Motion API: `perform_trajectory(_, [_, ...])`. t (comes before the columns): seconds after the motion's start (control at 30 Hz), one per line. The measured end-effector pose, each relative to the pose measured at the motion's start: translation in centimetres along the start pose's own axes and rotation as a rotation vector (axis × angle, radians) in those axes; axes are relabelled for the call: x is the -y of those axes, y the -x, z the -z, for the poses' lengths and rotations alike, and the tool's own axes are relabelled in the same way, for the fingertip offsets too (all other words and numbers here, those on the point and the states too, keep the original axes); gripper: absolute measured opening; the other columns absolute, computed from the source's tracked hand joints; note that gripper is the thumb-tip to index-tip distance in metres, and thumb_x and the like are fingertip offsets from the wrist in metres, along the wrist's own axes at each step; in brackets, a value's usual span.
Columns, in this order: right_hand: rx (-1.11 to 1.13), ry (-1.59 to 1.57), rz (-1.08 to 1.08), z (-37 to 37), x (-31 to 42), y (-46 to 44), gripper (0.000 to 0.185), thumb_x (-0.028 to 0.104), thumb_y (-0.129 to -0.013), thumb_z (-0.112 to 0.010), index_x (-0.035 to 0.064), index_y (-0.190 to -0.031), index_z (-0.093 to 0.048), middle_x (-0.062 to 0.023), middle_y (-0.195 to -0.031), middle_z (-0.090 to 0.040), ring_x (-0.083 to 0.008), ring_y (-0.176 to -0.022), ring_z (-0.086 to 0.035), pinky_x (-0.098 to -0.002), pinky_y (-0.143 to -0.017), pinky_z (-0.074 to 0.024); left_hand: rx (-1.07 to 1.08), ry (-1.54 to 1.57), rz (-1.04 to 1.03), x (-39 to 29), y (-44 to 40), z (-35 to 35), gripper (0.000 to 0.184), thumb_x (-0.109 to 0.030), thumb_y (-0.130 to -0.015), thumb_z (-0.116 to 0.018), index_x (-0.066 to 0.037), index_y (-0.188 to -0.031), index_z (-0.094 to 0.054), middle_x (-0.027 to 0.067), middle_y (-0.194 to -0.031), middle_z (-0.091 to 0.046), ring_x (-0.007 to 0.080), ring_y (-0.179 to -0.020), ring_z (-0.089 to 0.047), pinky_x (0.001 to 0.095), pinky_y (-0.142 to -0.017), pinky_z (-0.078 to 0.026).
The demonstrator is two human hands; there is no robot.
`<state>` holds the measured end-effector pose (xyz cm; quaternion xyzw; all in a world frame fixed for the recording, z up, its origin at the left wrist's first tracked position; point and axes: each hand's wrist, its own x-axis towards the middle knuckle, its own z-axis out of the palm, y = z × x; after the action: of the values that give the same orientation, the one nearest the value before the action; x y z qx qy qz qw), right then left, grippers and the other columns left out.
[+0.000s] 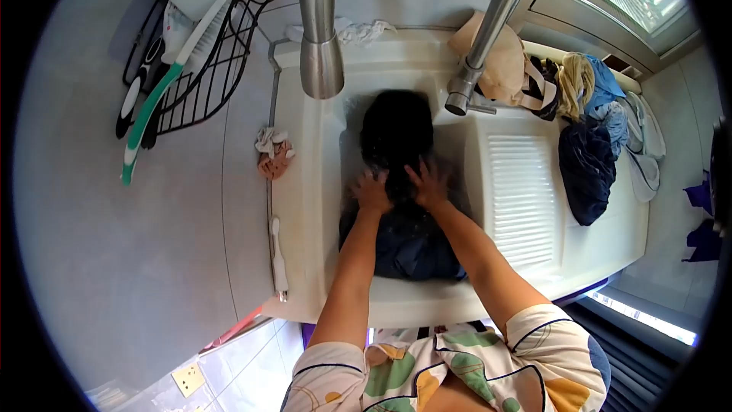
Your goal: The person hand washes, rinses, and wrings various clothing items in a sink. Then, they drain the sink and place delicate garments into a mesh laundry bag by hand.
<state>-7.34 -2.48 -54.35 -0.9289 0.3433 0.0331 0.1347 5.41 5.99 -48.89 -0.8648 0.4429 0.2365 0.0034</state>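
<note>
Both hands are in the basin of a white sink (309, 145), over dark wet cloth (396, 126) lying in water. My left hand (372, 191) has its fingers spread on the left side of the cloth. To its right, my right hand (429, 183) rests with fingers apart, partly in the dark water. Neither hand is closed on the cloth. More dark blue cloth (415, 248) bulges up near the front of the basin, below my wrists. The parts of the cloth under the water are hard to make out.
Two metal taps (322, 61) (479, 65) hang over the back. A ribbed washboard (522, 198) is at the right, then a dark blue garment (587, 172). A wire rack (221, 84) with a green-handled brush (156, 107) and a white toothbrush (278, 255) are at the left.
</note>
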Motion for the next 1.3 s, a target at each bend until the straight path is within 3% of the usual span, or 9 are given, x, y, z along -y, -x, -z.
perform_trajectory(0.13, [-0.444,0.188,0.168,-5.2,-2.5,-1.8,0.058,0.036,-0.067,-0.055,0.025,-0.121,-0.036,-0.01,-0.129,-0.022,-0.0334,-0.118,-0.02,-0.0584,-0.091,-0.0171,-0.048,-0.026,0.008,1.4,-1.2,-3.2,0.062,-0.021,-0.059,-0.064,-0.017,-0.116,-0.04,0.0122,-0.122,-0.03,0.0305,-0.112,-0.027,0.0481,-0.09,-0.023])
perform_trajectory(0.2, [-0.071,-0.351,-0.177,-3.5,-2.9,-3.2,0.059,0.038,-0.067,-0.054,0.0142,-0.118,-0.039,-0.0186,-0.12,-0.031,-0.036,-0.114,-0.026,-0.0491,-0.093,-0.0236,-0.07,0.005,-0.024,1.1,0.6,-1.4,0.058,-0.019,-0.058,-0.064,-0.013,-0.112,-0.043,0.0141,-0.119,-0.035,0.0301,-0.11,-0.032,0.046,-0.089,-0.026])
perform_trajectory(0.33, [0.34,-0.067,0.017,0.2,-3.6,-2.5,0.061,0.033,-0.065,-0.057,0.0098,-0.118,-0.038,-0.0216,-0.114,-0.036,-0.0382,-0.109,-0.031,-0.0405,-0.092,-0.0282,0.095,0.623,-0.071,0.8,0.4,1.0,0.043,-0.013,-0.058,-0.062,-0.003,-0.098,-0.052,0.0193,-0.099,-0.053,0.0295,-0.094,-0.05,0.0366,-0.08,-0.038])
perform_trajectory(0.4, [-0.044,-0.408,-0.186,1.8,-4.0,-2.0,0.06,0.028,-0.062,-0.061,0.0107,-0.116,-0.04,-0.021,-0.113,-0.038,-0.0388,-0.106,-0.033,-0.0398,-0.091,-0.0287,-0.029,0.921,-0.108,-1.6,0.8,5.4,0.028,-0.008,-0.059,-0.057,0.003,-0.084,-0.055,0.016,-0.08,-0.058,0.0232,-0.076,-0.055,0.0297,-0.067,-0.043])
perform_trajectory(0.8, [-0.214,-0.796,-0.245,21.7,1.4,-0.7,0.033,0.024,-0.069,-0.055,-0.0011,-0.09,-0.055,-0.0233,-0.084,-0.056,-0.0348,-0.085,-0.052,-0.0375,-0.072,-0.0412,-0.369,1.837,-0.417,-10.1,13.8,33.5,0.01,-0.002,-0.068,-0.057,-0.003,-0.076,-0.051,0.0029,-0.073,-0.052,0.012,-0.072,-0.047,0.0235,-0.068,-0.037])
perform_trajectory(0.9, [-0.645,-1.068,0.012,27.8,3.3,-2.5,0.024,0.017,-0.073,-0.049,-0.0036,-0.083,-0.055,-0.0202,-0.073,-0.057,-0.0307,-0.066,-0.053,-0.0374,-0.063,-0.0407,-0.456,1.861,-0.67,-10.2,17.0,35.8,0.012,-0.006,-0.075,-0.053,-0.003,-0.087,-0.052,0.004,-0.08,-0.054,0.0119,-0.071,-0.051,0.0227,-0.063,-0.041])
perform_trajectory(1.07, [-0.205,-1.57,-0.094,40.7,6.6,0.9,0.02,0.008,-0.075,-0.047,0.0008,-0.09,-0.058,-0.017,-0.081,-0.057,-0.0265,-0.085,-0.052,-0.0322,-0.077,-0.0405,-0.764,1.711,-0.446,-7.1,16.9,33.0,0.013,-0.01,-0.078,-0.053,-0.005,-0.089,-0.049,0.0013,-0.077,-0.049,0.0056,-0.066,-0.046,0.0167,-0.055,-0.035])
perform_trajectory(1.17, [-0.663,-0.684,0.108,37.1,5.5,1.0,0.033,0.02,-0.067,-0.055,-0.0059,-0.087,-0.054,-0.0157,-0.073,-0.057,-0.0215,-0.068,-0.053,-0.0304,-0.066,-0.042,-0.874,1.601,-0.287,-2.9,13.9,28.4,0.02,-0.015,-0.078,-0.055,-0.005,-0.081,-0.038,-0.0016,-0.075,-0.032,0.0064,-0.068,-0.032,0.0173,-0.063,-0.03])
perform_trajectory(1.3, [-0.317,-0.835,-0.24,31.1,3.6,0.1,0.051,0.019,-0.058,-0.062,-0.0045,-0.101,-0.046,-0.0175,-0.08,-0.058,-0.0227,-0.078,-0.057,-0.0312,-0.07,-0.0435,-0.904,1.098,0.003,1.3,8.5,18.8,0.021,-0.015,-0.078,-0.053,-0.004,-0.082,-0.036,0.0027,-0.076,-0.033,0.0136,-0.071,-0.035,0.026,-0.067,-0.033])
